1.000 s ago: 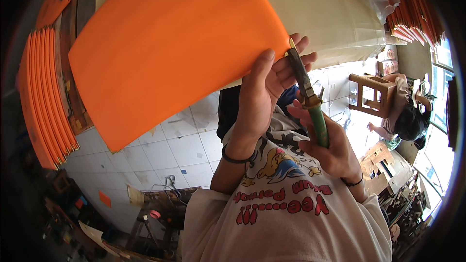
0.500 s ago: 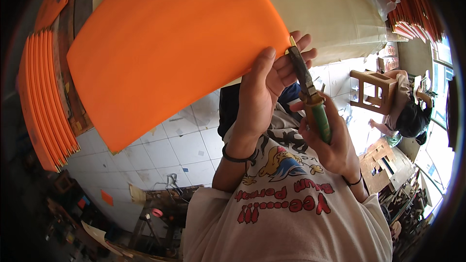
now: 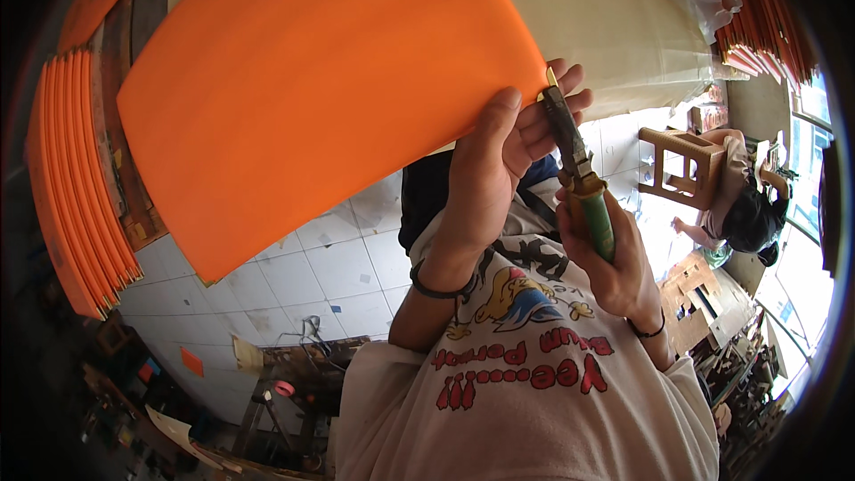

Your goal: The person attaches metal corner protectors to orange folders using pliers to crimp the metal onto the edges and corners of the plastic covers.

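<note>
A large bright orange sheet-like cover [image 3: 329, 116] with a smooth face slants across the upper left and middle. My left hand [image 3: 488, 160] grips it near its right corner, thumb on top and fingers underneath, reaching past the edge. At that corner sits a small brass-coloured metal piece [image 3: 551, 77]. My right hand [image 3: 614, 254] is closed round the green handles of a pair of pliers [image 3: 570, 138]. The dark jaws of the pliers meet the brass piece at the corner, close to my left fingers. Whether the jaws are clamped tight cannot be made out.
Stacked orange covers [image 3: 80, 187] with brass corners stand at the left, more [image 3: 766, 18] at the far right. Beneath the held cover lies a beige-covered surface [image 3: 614, 27]. At right, a person [image 3: 748, 196] is beside a brown plastic stool [image 3: 681, 165]. Wood scraps [image 3: 744, 374] lie lower right.
Both hands, the pliers and the corner of the orange cover have shifted slightly to the right. The pliers are still at the brass corner piece.
</note>
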`<act>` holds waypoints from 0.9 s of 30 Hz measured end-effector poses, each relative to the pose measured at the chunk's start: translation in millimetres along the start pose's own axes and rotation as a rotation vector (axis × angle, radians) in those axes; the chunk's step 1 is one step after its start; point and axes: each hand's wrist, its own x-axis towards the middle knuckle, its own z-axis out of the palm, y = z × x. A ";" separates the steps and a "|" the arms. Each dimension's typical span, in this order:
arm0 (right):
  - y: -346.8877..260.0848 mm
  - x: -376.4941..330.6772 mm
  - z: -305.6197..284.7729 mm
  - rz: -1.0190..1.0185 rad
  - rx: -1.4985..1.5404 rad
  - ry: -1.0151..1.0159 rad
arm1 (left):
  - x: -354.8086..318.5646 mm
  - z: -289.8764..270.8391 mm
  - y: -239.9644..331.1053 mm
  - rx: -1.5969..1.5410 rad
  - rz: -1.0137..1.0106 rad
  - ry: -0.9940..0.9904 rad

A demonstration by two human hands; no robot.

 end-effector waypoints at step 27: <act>9.9 -7.5 3.3 -0.111 0.228 -0.127 | -0.2 2.7 0.2 -0.013 0.033 0.023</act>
